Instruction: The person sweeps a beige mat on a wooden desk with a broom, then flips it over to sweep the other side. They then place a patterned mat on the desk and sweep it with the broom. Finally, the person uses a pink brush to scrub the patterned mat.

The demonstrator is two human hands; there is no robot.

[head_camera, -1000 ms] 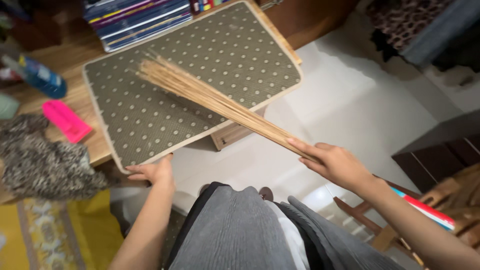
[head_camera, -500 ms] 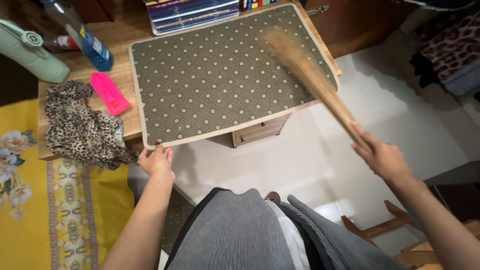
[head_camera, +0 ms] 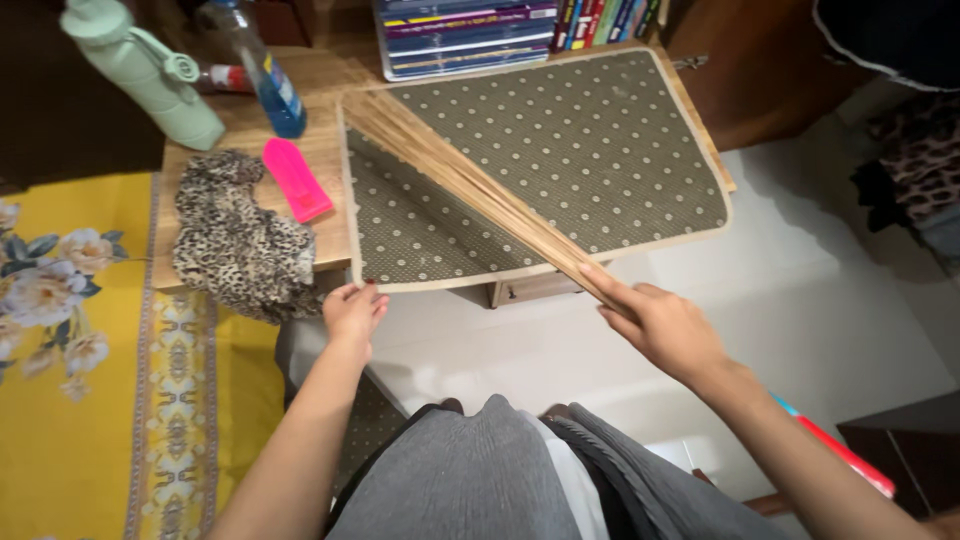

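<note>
Right hand [head_camera: 660,325] wrapped round broom [head_camera: 470,190], bristles at mat's [head_camera: 600,150] far-left corner on worktop [head_camera: 320,165]; left hand [head_camera: 352,310] pinching mat's near edge. Mid-sweep, apparently; next stroke needs mat held steady.

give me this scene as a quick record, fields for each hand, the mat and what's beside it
left hand: grips the near left corner of the mat
right hand: shut on the stick broom, bristles lying across the mat
mat: olive, dotted, on the wooden table, overhanging its near edge
beside it: pink case, leopard-print cloth, blue bottle, green flask, books
</note>
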